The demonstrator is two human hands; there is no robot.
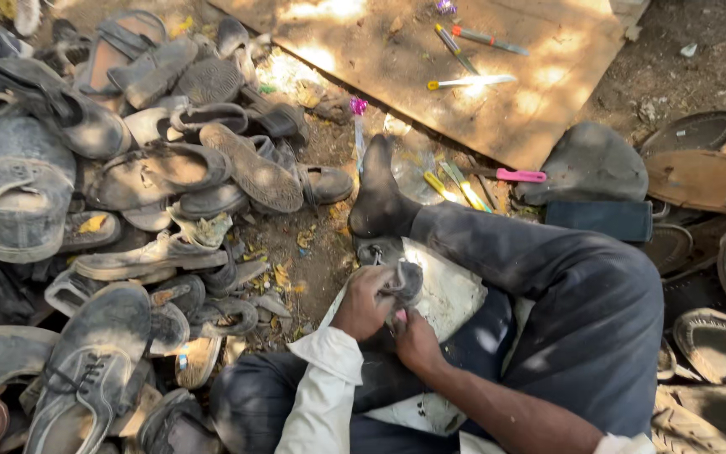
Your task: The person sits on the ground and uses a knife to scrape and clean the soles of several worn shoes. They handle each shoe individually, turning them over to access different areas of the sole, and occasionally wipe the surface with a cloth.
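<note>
Dirt ground (pixel 313 252), worn shoes heaped at left | left hand (pixel 363 301) closed on grey shoe piece (pixel 405 282) over lap | right hand (pixel 416 340) curled beneath, touching it | three tools counted on far wooden board (pixel 548 92)

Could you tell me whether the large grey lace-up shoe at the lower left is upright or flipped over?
Upright: the grey lace-up shoe shows its laces and top, sole down.

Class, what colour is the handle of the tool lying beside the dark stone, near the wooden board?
Bright pink handle, seen in the head view.
</note>
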